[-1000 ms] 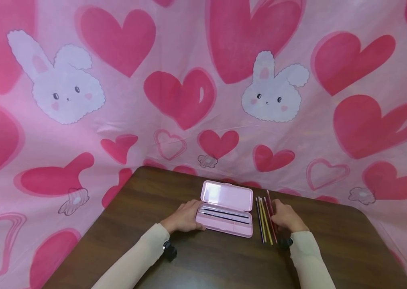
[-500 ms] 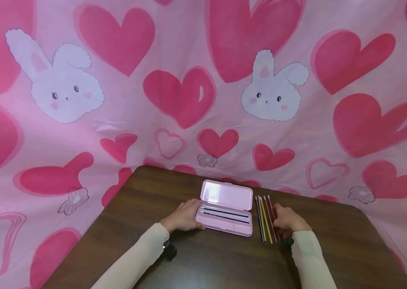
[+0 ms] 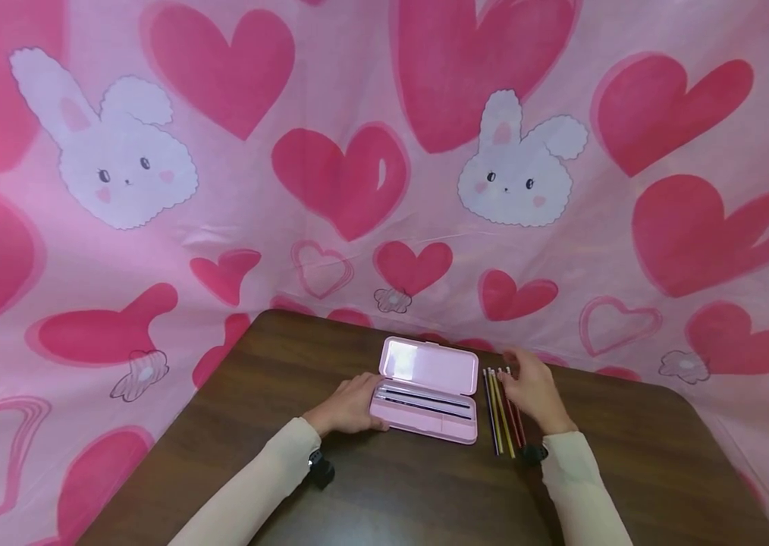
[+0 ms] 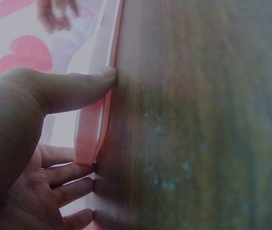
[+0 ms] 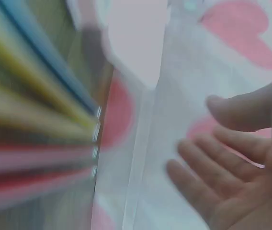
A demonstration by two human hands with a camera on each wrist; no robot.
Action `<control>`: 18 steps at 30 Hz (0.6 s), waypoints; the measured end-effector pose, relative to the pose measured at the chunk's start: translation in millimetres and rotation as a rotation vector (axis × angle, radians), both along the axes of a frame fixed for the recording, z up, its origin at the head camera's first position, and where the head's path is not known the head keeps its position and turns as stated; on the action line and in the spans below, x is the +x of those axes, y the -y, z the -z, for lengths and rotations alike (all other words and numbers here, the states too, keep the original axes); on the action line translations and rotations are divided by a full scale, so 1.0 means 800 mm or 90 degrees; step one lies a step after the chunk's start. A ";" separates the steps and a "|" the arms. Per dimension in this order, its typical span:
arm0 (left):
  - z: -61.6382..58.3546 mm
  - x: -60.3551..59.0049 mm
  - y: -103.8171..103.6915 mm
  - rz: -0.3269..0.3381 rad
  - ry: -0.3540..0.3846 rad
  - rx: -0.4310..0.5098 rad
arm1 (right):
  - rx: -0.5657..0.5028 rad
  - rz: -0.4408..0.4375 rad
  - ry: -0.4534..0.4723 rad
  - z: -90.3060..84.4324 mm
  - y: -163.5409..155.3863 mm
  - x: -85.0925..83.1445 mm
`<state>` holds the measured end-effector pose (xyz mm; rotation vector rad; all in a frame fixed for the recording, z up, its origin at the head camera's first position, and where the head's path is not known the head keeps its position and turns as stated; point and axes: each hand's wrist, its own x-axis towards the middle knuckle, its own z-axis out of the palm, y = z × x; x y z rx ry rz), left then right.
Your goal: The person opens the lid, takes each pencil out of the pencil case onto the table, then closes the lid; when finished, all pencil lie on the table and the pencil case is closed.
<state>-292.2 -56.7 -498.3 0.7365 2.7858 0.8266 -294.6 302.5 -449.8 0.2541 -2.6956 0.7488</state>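
A pink pencil case lies on the table with its lid raised. Two dark, slender sticks lie lengthwise in it. My left hand holds the case's left end. In the left wrist view its thumb presses the front side and the other fingers reach round the end. Several pencils, blue, yellow and red, lie side by side just right of the case. My right hand hovers over their far ends, palm and spread fingers bare of any object in the right wrist view.
The brown wooden table extends in front of the case and out to both sides. Right behind its back edge hangs a pink cloth with hearts and rabbit faces. Black cameras sit on both wrists.
My right hand has left the right side of the red pencils, rising and moving toward their far ends. One red pencil has slid nearer, level with the others. The left hand stays put.
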 end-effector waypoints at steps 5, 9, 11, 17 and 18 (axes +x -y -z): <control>-0.001 0.002 0.002 0.003 -0.001 0.003 | -0.054 -0.077 -0.078 0.002 0.043 0.006; 0.001 0.002 0.002 0.001 -0.003 0.001 | -0.045 -0.149 -0.042 0.010 0.076 0.015; 0.001 0.003 0.001 0.000 -0.003 -0.001 | -0.030 -0.183 0.004 0.017 0.089 0.019; -0.003 0.003 0.001 0.001 -0.002 -0.005 | 0.005 -0.261 0.050 0.042 0.106 0.021; -0.004 0.003 0.001 0.001 0.000 -0.005 | 0.008 -0.266 0.052 0.045 0.108 0.021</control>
